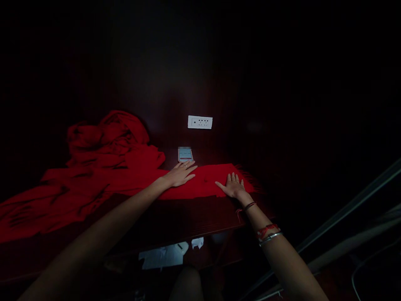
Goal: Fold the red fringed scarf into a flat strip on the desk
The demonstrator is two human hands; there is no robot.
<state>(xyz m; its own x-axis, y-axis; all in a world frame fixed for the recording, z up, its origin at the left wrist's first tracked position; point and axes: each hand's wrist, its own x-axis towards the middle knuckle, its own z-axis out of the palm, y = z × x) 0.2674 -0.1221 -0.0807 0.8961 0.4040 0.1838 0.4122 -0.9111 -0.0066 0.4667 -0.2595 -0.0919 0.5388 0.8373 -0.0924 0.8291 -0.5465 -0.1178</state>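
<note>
A red fringed scarf point(203, 182) lies spread along a dark wooden tabletop, its tassels at the right end. Flat on its middle part rests my left hand point(181, 173), fingers apart and pointing right, a ring on one finger. My right hand point(233, 186) presses palm down near the fringed end, thumb and fingers spread. To the left the red cloth point(109, 142) rises in a crumpled heap and trails toward the table's left front edge. Just beyond my left fingertips lies a phone point(185, 154) with a lit screen.
A white wall socket point(200, 122) sits on the dark panel behind the table. Under the tabletop point(188, 215), papers point(164, 256) and a crumpled white scrap point(197, 243) lie on a lower shelf. Pale rails or bars slant along the right side. Much of the surroundings is very dark.
</note>
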